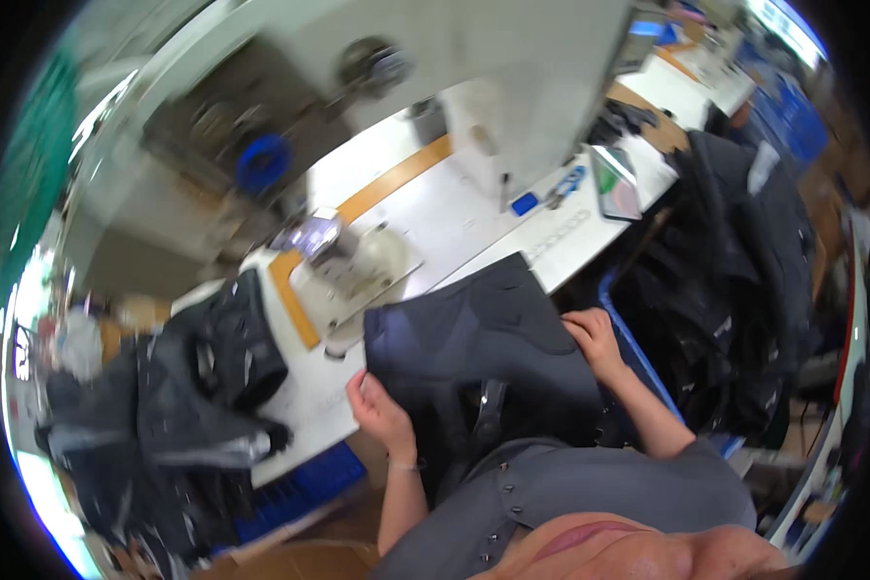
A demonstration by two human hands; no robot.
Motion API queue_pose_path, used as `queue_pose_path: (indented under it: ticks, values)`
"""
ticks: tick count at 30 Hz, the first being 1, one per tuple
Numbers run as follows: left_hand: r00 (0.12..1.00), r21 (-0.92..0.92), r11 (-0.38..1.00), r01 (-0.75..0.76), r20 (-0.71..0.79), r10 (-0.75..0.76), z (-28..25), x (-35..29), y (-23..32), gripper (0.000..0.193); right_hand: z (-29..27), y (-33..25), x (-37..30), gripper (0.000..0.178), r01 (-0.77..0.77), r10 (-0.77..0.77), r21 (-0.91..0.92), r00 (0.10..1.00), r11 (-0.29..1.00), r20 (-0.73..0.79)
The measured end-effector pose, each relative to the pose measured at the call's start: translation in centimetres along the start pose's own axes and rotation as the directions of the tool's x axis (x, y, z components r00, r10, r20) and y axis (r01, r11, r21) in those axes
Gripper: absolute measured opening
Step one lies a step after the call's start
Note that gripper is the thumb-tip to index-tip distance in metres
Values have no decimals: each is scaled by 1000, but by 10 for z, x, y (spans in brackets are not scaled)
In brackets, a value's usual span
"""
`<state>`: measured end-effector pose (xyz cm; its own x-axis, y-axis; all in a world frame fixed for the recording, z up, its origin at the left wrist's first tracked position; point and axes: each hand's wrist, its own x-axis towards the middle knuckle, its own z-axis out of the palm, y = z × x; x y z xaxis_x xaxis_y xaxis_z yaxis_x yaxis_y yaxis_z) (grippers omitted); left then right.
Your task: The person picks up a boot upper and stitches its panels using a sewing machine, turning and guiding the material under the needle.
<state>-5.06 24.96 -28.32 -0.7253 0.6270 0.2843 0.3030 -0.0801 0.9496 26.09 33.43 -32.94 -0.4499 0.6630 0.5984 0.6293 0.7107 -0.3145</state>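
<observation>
A dark grey garment (464, 333), which looks like a pair of trousers with a curved pocket seam, is spread out in front of me. Its far part lies over the edge of the white sewing table and its near part hangs toward my body. My left hand (382, 418) is closed at the garment's left edge. At the opposite edge, my right hand (594, 343) pinches the cloth between thumb and fingers. Just beyond the garment stands the sewing machine's needle area (333, 256), blurred, and no cloth shows under it.
Dark garments (164, 387) are heaped over the table's left side, above a blue crate (304, 493). More dark cloth (715, 290) fills a blue-rimmed container at right. A phone (616, 184), blue-handled thread snips (565, 187) and a small blue block (524, 204) lie on the white table (435, 222).
</observation>
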Motion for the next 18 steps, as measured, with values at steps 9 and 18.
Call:
queue_pose_path:
  ticks: [9, 18]
  values:
    - [999, 126, 992, -5, -43, 11, -3, 7, -17, 20, -19, -9, -38, 25, -79, 22, 263, 977, 962, 213]
    - [954, -628, 730, 271, 73, -291, -3, -15, 13, 17, -131, -9, 51, 25, -222, 157, 256, 955, 941, 253]
